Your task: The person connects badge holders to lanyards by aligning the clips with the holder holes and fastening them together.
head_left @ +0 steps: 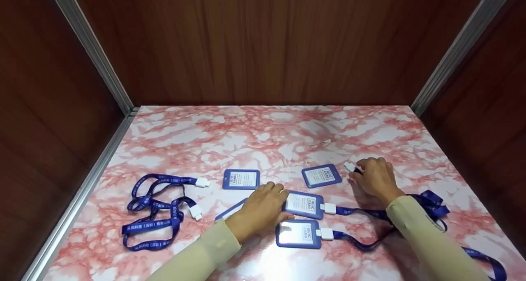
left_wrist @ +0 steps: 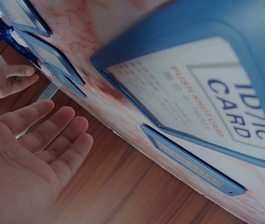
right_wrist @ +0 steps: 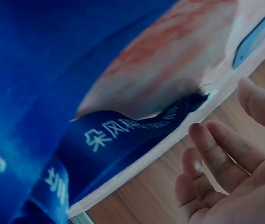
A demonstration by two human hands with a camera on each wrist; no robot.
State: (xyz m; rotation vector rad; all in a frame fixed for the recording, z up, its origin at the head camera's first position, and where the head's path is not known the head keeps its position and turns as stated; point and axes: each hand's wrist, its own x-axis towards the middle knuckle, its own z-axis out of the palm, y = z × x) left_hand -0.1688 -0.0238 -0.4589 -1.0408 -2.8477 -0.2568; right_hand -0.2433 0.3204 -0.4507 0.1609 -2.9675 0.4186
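Relaxed and holding nothing, the left hand (head_left: 262,208) (left_wrist: 34,156) hovers between a partly covered blue card holder (head_left: 231,209) and a holder with a clip (head_left: 303,203). A large "ID/IC CARD" holder (left_wrist: 183,93) fills much of the left wrist view. The right hand (head_left: 376,180) (right_wrist: 237,163) has its thumb and fingers apart, close beside a lanyard's white clip (head_left: 350,166). Its blue strap (right_wrist: 118,135) passes beside the fingers in the right wrist view. Left of that clip lies a loose card holder (head_left: 321,176).
Another holder (head_left: 241,179) lies behind the left hand. Blue lanyards (head_left: 152,203) with white clips lie tangled at the left. A clipped holder (head_left: 298,233) lies nearest the front. More straps (head_left: 429,203) bunch by the right forearm. Brown panels (head_left: 263,47) surround the marbled table (head_left: 271,133).
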